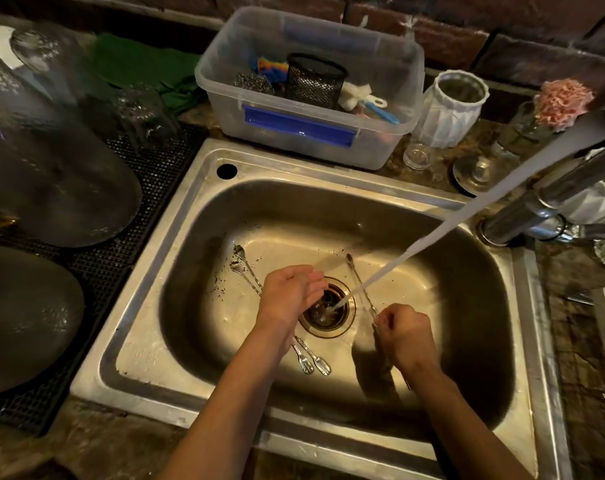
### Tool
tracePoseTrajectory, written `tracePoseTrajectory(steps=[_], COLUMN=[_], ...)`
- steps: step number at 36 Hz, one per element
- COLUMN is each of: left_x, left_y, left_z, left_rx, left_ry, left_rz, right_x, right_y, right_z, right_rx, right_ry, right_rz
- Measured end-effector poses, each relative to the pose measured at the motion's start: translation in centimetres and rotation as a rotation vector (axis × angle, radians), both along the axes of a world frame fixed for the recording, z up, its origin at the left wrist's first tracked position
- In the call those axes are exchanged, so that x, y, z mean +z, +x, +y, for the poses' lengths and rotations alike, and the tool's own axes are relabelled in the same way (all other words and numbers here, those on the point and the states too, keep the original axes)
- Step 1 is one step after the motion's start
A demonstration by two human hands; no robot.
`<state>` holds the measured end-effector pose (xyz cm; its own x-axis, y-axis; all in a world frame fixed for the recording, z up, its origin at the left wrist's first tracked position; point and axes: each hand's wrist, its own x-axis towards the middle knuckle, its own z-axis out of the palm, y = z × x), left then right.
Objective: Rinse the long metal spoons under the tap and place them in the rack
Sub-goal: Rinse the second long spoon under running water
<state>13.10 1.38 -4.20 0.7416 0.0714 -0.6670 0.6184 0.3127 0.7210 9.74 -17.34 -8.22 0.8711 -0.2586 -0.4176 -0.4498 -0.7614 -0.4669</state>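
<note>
Long thin metal spoons (361, 289) slant under the stream of tap water (432, 233), gripped by the right hand (403, 336) in a closed fist. The left hand (289, 294), fingers together and loosely curled, covers more spoons (309, 356) lying on the floor of the stainless steel sink (197, 209), beside the round drain (328, 310).

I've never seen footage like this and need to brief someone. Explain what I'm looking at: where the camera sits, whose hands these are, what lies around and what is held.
There is no machine here. A camera worn on a person's head looks down at their two bare hands over a stainless steel sink.

Water from the chrome tap streams toward the round drain. The right hand is closed on a long thin metal spoon, held in the stream. The left hand hovers by the drain with curled fingers; whether it grips anything is unclear.

More long metal spoons lie on the sink floor. Behind the sink stands a clear plastic tub of scrubbers.
</note>
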Motion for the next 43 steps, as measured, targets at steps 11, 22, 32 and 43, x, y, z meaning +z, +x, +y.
tracePoseTrajectory(steps=[11, 22, 32, 43], left_x=[0.0, -0.5, -1.0, -1.0], left_y=[-0.2, -1.0, -0.9, -0.8], left_z=[2.9, 6.0, 7.1, 7.0], left_rx=[0.120, 0.298, 0.532, 0.445], left_ry=[0.031, 0.079, 0.013, 0.035], left_rz=[0.069, 0.179, 0.279, 0.226], right_x=[-0.8, -0.5, -2.5, -2.9], right_y=[1.5, 1.7, 4.5, 4.5], right_z=[-1.4, 5.1, 14.3, 14.0], right_rx=[-0.121, 0.248, 0.415, 0.280], right_ry=[-0.126, -0.125, 0.113, 0.197], right_rz=[0.215, 0.002, 0.166, 0.173])
